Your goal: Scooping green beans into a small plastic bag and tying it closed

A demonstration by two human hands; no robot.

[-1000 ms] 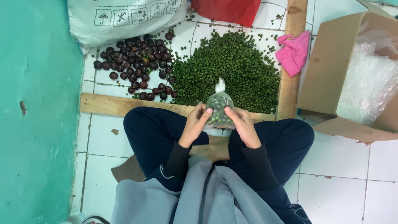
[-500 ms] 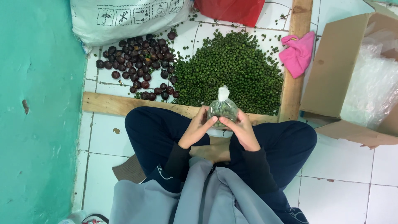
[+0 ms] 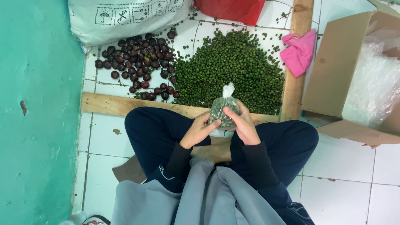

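Grasping 1 upright clear bag [image 3: 225, 109] of green berries, left hand [image 3: 201, 132] and right hand [image 3: 243, 126] flank it (twisted neck up).

1. The bag [image 3: 225, 110] is partly covered by the left hand [image 3: 199, 132] and right hand [image 3: 243, 125]; its lower part is hidden.
2. The far edge cuts off the sack [image 3: 125, 18] and the red bag [image 3: 235, 9].
3. The right edge cuts the box [image 3: 337, 71].
4. The single green berries [image 3: 233, 71] are too small to tell apart.
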